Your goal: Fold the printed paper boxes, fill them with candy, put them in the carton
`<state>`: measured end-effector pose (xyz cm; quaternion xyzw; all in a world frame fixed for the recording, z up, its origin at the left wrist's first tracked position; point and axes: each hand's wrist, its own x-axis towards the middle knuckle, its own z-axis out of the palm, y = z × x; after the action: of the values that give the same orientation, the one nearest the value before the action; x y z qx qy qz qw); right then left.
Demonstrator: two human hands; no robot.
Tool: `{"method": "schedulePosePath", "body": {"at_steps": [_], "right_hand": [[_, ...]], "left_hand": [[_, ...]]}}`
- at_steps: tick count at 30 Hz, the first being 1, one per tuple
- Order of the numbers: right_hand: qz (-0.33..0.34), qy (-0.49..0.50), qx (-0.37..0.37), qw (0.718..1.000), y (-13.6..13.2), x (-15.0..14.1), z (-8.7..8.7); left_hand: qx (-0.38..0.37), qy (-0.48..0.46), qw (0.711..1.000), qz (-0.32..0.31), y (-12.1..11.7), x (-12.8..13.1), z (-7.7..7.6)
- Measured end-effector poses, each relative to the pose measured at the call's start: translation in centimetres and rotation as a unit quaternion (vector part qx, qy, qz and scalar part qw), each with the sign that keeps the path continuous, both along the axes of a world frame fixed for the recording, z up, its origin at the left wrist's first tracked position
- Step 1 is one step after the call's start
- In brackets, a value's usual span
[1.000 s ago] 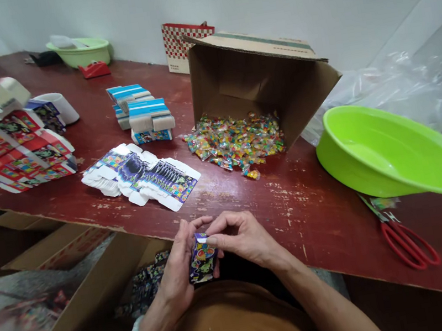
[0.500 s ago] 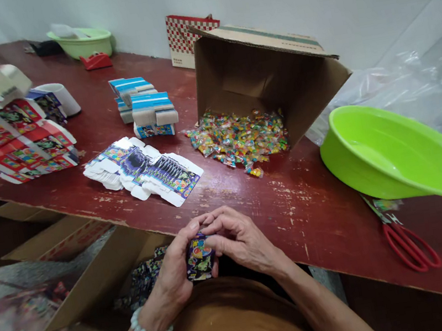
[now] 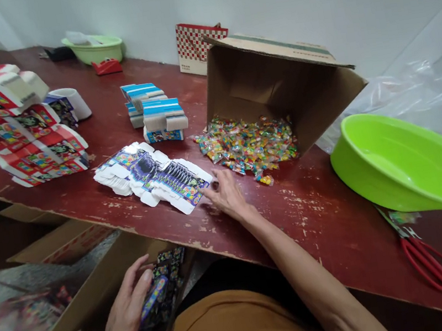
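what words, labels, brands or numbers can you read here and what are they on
No text reads clearly.
Checkered bag: lettering low on its front, too small.
Large open carton: print on top, blurred.
Flattened purple cartons: print too small.
Scissors: a white H-shaped mark; I cannot tell whether it is a letter.

A: Left hand [image 3: 124, 310]?
B: Low, palm turned inward. Fingers [image 3: 135, 267] loosely bent, thumb [image 3: 142, 287] a little apart from them.
A: Right hand [image 3: 229, 195]?
B: Farther forward, back of it facing up. Forearm [image 3: 299, 265] slants ahead and inward; fingers [image 3: 225, 180] partly curled.
A: Either gripping?
B: Can't tell. The two hands are well apart.
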<state>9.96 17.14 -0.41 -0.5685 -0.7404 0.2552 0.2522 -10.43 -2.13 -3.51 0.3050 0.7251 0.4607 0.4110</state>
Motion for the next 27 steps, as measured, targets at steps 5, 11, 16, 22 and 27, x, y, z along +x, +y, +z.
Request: {"method": "schedulePosePath", "body": {"at_steps": [5,11,16,22,27], "right_hand": [[-0.028,-0.116,-0.038,0.992,1.1,-1.7,0.6],[-0.089,0.154,-0.07,0.982,1.0,-0.6,-0.8],[0.016,0.325,-0.161,0.932,-1.5,2.9,0.9],[0.171,0.414,-0.255,0.857,-6.1,5.0,3.4],[0.177,0.462,-0.266,0.827,-7.5,5.2,3.8]], "left_hand": [[0.031,0.027,0.999,-0.027,0.8,-0.6,-0.2],[0.14,0.076,0.987,0.004,3.3,1.8,2.5],[0.178,0.073,0.981,-0.037,4.9,2.8,5.0],[0.014,-0.361,0.862,-0.354,4.8,6.6,5.2],[0.005,-0.415,0.851,-0.321,3.9,9.0,5.2]]}}
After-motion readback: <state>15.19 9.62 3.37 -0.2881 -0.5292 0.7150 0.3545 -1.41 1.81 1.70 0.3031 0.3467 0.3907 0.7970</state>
